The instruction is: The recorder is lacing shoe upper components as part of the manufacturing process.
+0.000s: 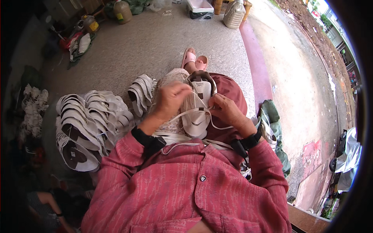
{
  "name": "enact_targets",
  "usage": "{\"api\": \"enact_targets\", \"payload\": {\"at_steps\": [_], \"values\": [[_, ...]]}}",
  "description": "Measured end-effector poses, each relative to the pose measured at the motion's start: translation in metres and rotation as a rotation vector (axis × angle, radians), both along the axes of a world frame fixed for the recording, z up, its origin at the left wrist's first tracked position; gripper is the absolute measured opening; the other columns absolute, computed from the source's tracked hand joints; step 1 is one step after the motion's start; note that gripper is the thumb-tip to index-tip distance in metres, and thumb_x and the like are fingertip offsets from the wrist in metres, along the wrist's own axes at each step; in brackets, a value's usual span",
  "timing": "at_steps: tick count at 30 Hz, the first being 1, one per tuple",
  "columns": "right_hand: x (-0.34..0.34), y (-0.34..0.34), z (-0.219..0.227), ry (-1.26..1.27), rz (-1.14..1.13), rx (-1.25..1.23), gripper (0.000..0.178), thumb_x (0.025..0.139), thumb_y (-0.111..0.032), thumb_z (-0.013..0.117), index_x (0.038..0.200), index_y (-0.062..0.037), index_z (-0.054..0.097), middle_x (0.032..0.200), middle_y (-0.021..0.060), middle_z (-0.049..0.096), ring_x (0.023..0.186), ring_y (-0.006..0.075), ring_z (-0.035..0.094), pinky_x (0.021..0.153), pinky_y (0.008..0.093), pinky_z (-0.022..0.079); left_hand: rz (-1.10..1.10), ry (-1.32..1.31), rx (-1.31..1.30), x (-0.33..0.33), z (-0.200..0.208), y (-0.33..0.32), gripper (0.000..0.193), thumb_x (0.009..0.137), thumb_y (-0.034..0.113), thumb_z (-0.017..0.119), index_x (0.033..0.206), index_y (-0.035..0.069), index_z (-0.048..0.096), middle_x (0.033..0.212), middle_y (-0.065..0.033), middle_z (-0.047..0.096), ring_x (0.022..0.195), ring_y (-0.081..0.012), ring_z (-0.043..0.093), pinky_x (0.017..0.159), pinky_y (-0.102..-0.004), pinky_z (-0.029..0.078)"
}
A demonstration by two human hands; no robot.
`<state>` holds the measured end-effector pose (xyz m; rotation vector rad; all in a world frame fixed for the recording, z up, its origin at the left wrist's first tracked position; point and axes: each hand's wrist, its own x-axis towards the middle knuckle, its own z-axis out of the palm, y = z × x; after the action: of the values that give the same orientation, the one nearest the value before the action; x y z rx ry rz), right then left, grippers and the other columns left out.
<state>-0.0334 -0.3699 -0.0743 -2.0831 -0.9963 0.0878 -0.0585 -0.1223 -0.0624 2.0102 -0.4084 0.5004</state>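
Observation:
A white shoe upper (196,125) with brown trim rests on my lap, its tongue pointing away from me. White shoelace (179,115) crosses its front and loops out to the left. My left hand (171,100), slightly blurred, is closed left of the tongue, its fingertips pinching a strand of the lace. On the other side, my right hand (226,112) is closed on the upper's right edge beside the eyelets, with lace running under its fingers. More loose white laces (175,138) lie across my lap near my waist.
Stacks of white shoe uppers (91,116) stand at my left, with a smaller stack (142,93) nearer my leg. A green sack (272,116) lies at my right. Plastic jugs (234,14) and a white box (200,8) stand on the far floor. Another person's arm (50,206) shows lower left.

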Motion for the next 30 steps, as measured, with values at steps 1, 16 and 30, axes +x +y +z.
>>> {"api": "enact_targets", "payload": {"at_steps": [1, 16, 30], "values": [[0.001, 0.000, -0.002, 0.001, 0.000, 0.002, 0.025, 0.073, -0.002, 0.072, 0.091, -0.0045, 0.054, 0.085, 0.0092, 0.055, 0.079, 0.0255, 0.059, 0.069, 0.0347, 0.048, 0.000, 0.001, 0.002, -0.003, -0.005, 0.008, 0.009, 0.083, 0.008, 0.070, 0.091, 0.003, 0.070, 0.079, -0.0061, 0.066, 0.070, -0.0176, 0.061, 0.065, -0.0293, 0.048], [-0.027, 0.031, 0.016, -0.184, -0.126, -0.203, 0.018, 0.084, -0.005, 0.064, 0.101, -0.0068, 0.060, 0.094, 0.0114, 0.056, 0.081, 0.0335, 0.062, 0.068, 0.0373, 0.051, -0.305, 0.833, -0.354, -0.041, -0.054, 0.018, 0.014, 0.089, 0.009, 0.068, 0.096, -0.003, 0.068, 0.085, -0.0029, 0.068, 0.073, -0.0072, 0.060, 0.065, -0.0223, 0.049], [-0.032, 0.020, -0.011, 0.481, -0.179, 0.355, 0.011, 0.099, -0.013, 0.056, 0.103, -0.0025, 0.054, 0.089, -0.0002, 0.058, 0.083, 0.0071, 0.051, 0.072, 0.0230, 0.044, -0.152, -0.080, 0.204, -0.048, -0.022, 0.001, 0.010, 0.079, 0.009, 0.071, 0.085, 0.002, 0.066, 0.094, -0.0080, 0.068, 0.086, -0.0262, 0.064, 0.078, -0.0357, 0.052]]}}
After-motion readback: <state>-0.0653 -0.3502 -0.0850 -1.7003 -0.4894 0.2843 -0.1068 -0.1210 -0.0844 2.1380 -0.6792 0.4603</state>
